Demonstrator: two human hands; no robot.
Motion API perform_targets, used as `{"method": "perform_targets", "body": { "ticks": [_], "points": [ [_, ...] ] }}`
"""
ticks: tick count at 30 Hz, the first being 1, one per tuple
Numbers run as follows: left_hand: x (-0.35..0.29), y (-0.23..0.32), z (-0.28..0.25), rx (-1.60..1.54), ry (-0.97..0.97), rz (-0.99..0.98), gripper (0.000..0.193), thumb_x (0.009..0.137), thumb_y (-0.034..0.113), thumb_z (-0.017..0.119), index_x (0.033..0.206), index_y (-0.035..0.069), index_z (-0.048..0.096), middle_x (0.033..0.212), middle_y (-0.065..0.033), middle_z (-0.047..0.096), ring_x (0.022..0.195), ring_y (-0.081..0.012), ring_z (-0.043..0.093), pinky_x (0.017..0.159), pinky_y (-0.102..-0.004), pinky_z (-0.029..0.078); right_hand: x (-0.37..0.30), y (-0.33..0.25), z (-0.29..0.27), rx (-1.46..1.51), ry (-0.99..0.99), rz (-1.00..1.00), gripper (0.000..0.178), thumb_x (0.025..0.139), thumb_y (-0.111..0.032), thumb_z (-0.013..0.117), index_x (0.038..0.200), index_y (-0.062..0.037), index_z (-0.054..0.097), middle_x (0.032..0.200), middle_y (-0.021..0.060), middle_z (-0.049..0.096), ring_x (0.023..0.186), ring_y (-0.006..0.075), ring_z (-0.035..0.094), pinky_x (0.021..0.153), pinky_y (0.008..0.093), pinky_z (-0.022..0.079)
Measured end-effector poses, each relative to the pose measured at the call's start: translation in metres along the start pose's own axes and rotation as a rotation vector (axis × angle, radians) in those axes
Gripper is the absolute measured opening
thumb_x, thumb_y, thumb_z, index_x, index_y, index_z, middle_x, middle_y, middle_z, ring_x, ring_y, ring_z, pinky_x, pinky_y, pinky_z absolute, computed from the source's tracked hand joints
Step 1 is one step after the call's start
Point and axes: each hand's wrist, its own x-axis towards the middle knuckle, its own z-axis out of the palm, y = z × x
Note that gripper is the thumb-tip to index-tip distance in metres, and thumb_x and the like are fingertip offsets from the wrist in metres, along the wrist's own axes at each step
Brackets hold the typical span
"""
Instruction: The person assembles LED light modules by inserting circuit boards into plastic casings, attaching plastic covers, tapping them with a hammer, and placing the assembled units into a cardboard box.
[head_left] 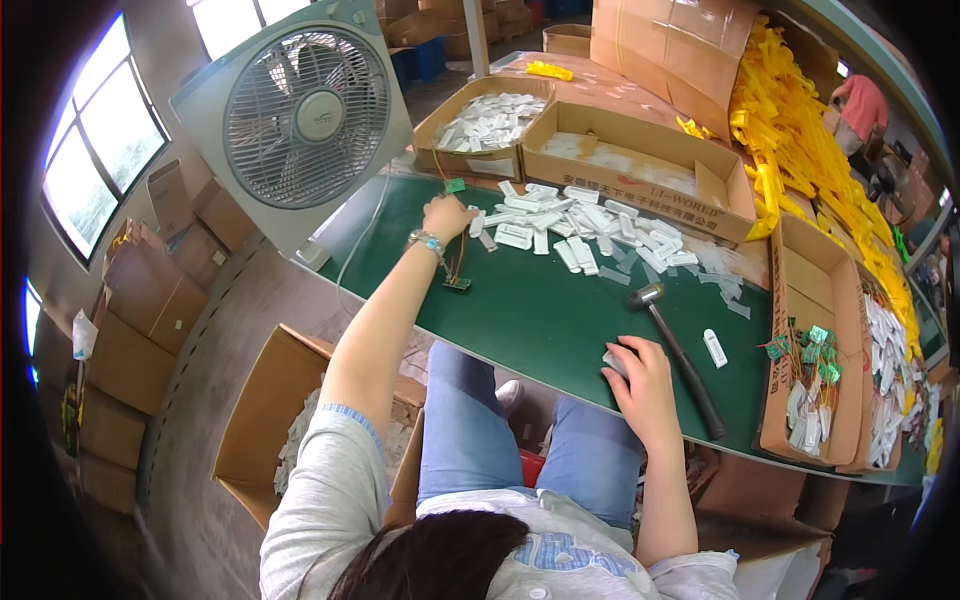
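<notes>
My left hand reaches to the left end of a pile of white plastic casings, its fingers curled inward. What lies in those fingers is hidden; a white piece touches the fingertips. Just beyond the hand is a small green circuit board, and a second circuit board with red wires lies below the wrist. Near the front edge of the table, my right hand is closed around a small pale plastic piece, mostly covered by the fingers. A black-handled hammer lies just right of it.
One white casing lies alone on the green table. Cardboard trays line the back; another box at right holds wired boards. A large fan stands at left. Yellow parts are heaped at far right.
</notes>
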Motion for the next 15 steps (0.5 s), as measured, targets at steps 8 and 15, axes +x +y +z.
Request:
{"method": "perform_targets", "body": {
  "ticks": [8,15],
  "points": [
    [-0.020,-0.015,-0.007,-0.687,0.263,-0.094,0.032,0.088,0.031,0.072,0.094,0.001,0.064,0.089,-0.0134,0.071,0.086,-0.0218,0.069,0.076,-0.0350,0.052,-0.001,-0.002,-0.004,-0.044,0.010,-0.019,0.033,0.082,-0.013,0.072,0.114,-0.0045,0.067,0.120,0.0095,0.059,0.112,0.0298,0.053,0.094,0.0433,0.041],
    [-0.088,0.037,-0.078,-1.054,0.701,0.130,0.018,0.100,0.018,0.058,0.105,0.001,0.057,0.084,-0.0035,0.061,0.074,-0.0115,0.056,0.069,-0.0261,0.047,-0.001,-0.004,-0.003,-0.113,-0.022,-0.043,0.040,0.081,-0.002,0.066,0.121,-0.0084,0.067,0.109,0.0069,0.059,0.101,0.0275,0.053,0.088,0.0421,0.040]
  ]
}}
